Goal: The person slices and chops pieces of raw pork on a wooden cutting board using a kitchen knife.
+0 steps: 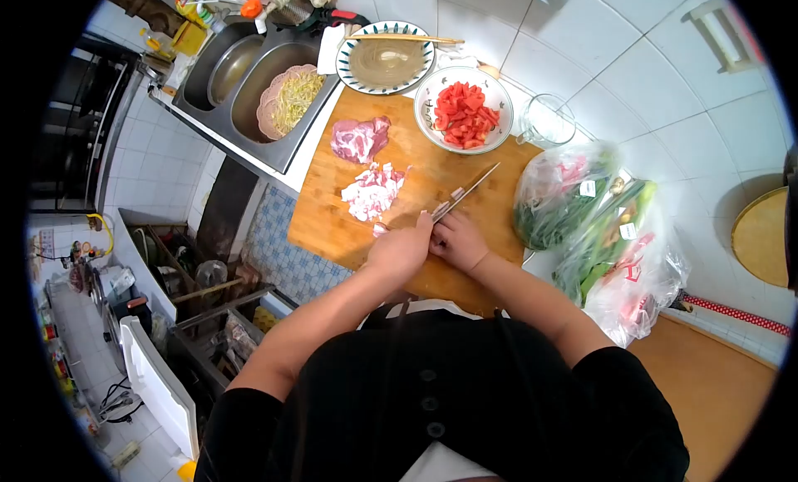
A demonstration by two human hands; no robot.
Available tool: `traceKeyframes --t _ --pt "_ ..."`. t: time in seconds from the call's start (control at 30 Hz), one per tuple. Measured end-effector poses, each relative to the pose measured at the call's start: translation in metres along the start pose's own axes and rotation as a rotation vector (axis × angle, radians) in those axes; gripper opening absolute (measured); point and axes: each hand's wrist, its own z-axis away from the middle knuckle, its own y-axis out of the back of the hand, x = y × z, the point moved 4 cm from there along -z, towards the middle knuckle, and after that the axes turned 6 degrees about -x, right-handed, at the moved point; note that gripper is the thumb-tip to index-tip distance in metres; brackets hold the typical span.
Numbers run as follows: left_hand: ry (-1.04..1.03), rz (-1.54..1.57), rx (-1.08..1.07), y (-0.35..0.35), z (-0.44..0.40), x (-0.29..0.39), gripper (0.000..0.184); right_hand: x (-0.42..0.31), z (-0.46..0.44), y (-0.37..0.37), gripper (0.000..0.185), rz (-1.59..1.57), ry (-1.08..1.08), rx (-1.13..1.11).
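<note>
The knife (pixel 477 186) in your grip has a smooth metal blade. Beneath your grip, you have a smooth wooden cutting board (pixel 320 199) with a faint sheen. Ahead of it, your bowl (pixel 424 120) and plate (pixel 344 59) look glossy and glazed. Right of your grip, you see crinkled, shiny plastic bags (pixel 636 270); far left, a metal sink (pixel 244 98).

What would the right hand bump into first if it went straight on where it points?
Probably the knife: its blade lies slantwise just ahead of the right hand. From above, I can't tell how high the blade sits or whether they already touch.
</note>
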Motion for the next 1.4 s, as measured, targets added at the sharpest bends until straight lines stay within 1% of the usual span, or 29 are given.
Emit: traceKeyframes --t 0.07,0.17,0.27,0.37,0.47,0.57,0.67,0.77,0.87,0.97,1.03,1.1,1.2,1.27,1.3,1.33,1.4 --pt "0.008 0.02 -0.037 0.005 0.0 0.005 0.021 0.001 0.004 -0.005 0.015 0.046 -0.001 0.003" --pt "0.039 -0.019 -0.045 -0.01 0.016 -0.012 0.022 -0.003 0.003 0.001 0.015 0.085 0.034 0.047" --pt "0.049 -0.011 -0.012 -0.015 0.046 -0.027 0.023 0.0 0.006 -0.002 0.019 0.033 -0.003 -0.008" --pt "0.078 -0.011 0.031 -0.022 0.063 -0.04 0.02 0.0 0.007 0.003 0.02 0.049 0.029 -0.088" --pt "0.109 -0.039 0.129 -0.028 0.075 -0.047 0.016 0.003 0.008 0.013 0.017 0.041 0.082 -0.243" --pt "0.062 -0.06 0.31 -0.027 0.095 -0.048 0.015 0.012 0.006 0.02 0.019 0.087 0.119 -0.287" --pt "-0.037 -0.07 0.538 -0.026 0.11 -0.056 0.019 0.041 -0.005 0.035 0.024 0.167 -0.096 -0.221" --pt "-0.109 -0.126 0.669 -0.021 0.113 -0.072 0.021 0.07 -0.024 0.058 0.027 0.221 -0.389 -0.197" --pt "-0.118 -0.232 0.715 -0.015 0.108 -0.09 0.02 0.045 -0.051 0.078 0.025 0.359 -0.338 -0.168" --pt "-0.152 -0.329 0.747 -0.004 0.098 -0.098 0.016 0.017 -0.081 0.069 0.021 -0.04 -0.444 -0.298" --pt "-0.166 -0.362 0.754 -0.003 0.089 -0.105 0.014 -0.022 -0.097 0.053 0.023 -0.127 -0.324 -0.537" --pt "-0.188 -0.36 0.734 0.0 0.081 -0.107 0.011 -0.046 -0.1 0.023 0.022 -0.189 -0.149 -0.634" --pt "-0.23 -0.376 0.733 0.005 0.071 -0.106 0.011 -0.053 -0.11 -0.012 0.022 -0.033 -0.096 -0.59" --pt "-0.237 -0.391 0.718 0.004 0.068 -0.107 0.011 -0.034 -0.114 -0.036 0.022 0.019 -0.166 -0.601" --pt "-0.233 -0.39 0.713 0.003 0.068 -0.109 0.01 -0.028 -0.119 -0.042 0.022 0.043 -0.203 -0.606" --pt "-0.23 -0.39 0.707 0.002 0.068 -0.11 0.01 -0.024 -0.121 -0.042 0.023 0.06 -0.151 -0.59" --pt "-0.23 -0.371 0.699 0.003 0.071 -0.114 0.009 -0.019 -0.125 -0.032 0.023 -0.028 -0.144 -0.603"
